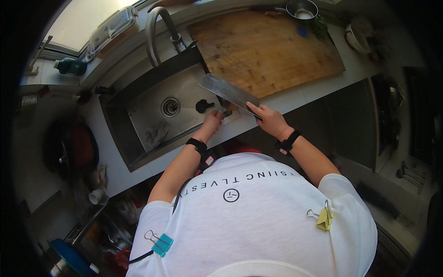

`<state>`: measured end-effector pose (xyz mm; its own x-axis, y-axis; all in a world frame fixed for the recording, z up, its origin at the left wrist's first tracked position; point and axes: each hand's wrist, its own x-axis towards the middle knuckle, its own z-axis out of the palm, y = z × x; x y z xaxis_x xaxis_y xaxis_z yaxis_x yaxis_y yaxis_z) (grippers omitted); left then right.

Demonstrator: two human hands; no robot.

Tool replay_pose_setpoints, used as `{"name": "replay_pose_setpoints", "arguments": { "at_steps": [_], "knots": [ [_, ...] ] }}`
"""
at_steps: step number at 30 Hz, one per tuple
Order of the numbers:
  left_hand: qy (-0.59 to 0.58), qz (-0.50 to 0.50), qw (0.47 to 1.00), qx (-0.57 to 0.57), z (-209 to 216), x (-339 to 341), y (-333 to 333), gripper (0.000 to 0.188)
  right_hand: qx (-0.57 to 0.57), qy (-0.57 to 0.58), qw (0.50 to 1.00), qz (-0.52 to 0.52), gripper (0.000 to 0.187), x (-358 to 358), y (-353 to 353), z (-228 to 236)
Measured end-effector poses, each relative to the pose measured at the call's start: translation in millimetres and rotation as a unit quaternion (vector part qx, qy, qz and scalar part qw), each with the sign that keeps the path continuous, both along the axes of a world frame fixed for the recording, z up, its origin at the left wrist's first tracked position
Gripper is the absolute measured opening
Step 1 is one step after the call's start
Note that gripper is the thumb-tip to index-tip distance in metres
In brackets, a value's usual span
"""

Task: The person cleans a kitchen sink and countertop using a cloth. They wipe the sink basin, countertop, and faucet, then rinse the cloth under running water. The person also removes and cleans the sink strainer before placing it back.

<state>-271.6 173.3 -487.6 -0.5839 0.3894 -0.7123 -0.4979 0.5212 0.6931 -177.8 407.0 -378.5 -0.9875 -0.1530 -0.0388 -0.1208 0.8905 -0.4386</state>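
Note:
In my right hand [272,122] is a cleaver [228,91], gripped by its handle, its broad grey blade reaching left over the sink's right edge and the near corner of the cutting board. My left hand [213,122] is closed at the sink's near right rim, below the blade. Its fingertips pinch something small and dark, too unclear to name. Just left of those fingers, a dark clump [203,106] lies on the floor of the steel sink [138,113]. A crumpled greyish cloth or bag [157,135] rests farther left in the basin, near the drain [170,107].
A large wooden cutting board [267,55] covers the counter right of the sink. Behind the basin rises a curved faucet [151,34]. A small metal pan [302,9], green leaves [319,27] and a blue cap-like piece [302,31] sit at the board's far right; a white bowl [357,39] stands beyond.

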Motion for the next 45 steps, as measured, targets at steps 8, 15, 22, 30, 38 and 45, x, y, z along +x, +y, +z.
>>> {"name": "replay_pose_setpoints", "arguments": {
  "at_steps": [8,15,22,30,38,45],
  "knots": [
    [0.005,0.045,0.994,0.096,-6.1,3.9,3.3,0.020,0.102,-0.053,0.992,-0.053,0.062,22.8,-38.7,-46.3],
    [0.017,0.050,0.997,0.064,-4.6,1.0,8.0,0.030,0.081,-0.067,0.988,-0.109,0.055,13.9,-47.5,-53.4],
    [-0.016,0.087,0.994,0.070,-8.0,-0.7,13.3,0.038,0.080,-0.058,0.985,-0.143,0.058,18.3,-50.8,-52.5],
    [0.012,0.063,0.993,0.097,-17.4,3.3,9.9,0.026,0.087,-0.078,0.981,-0.156,0.058,11.7,-48.0,-46.2],
    [-0.043,0.107,0.990,0.078,-14.2,-0.1,12.6,0.027,0.084,-0.079,0.983,-0.144,0.056,15.4,-54.2,-45.6],
    [-0.031,0.045,0.997,0.060,-10.8,-0.4,11.6,0.025,0.073,-0.030,0.980,-0.185,0.062,8.9,-49.2,-45.4]
  ]
}}
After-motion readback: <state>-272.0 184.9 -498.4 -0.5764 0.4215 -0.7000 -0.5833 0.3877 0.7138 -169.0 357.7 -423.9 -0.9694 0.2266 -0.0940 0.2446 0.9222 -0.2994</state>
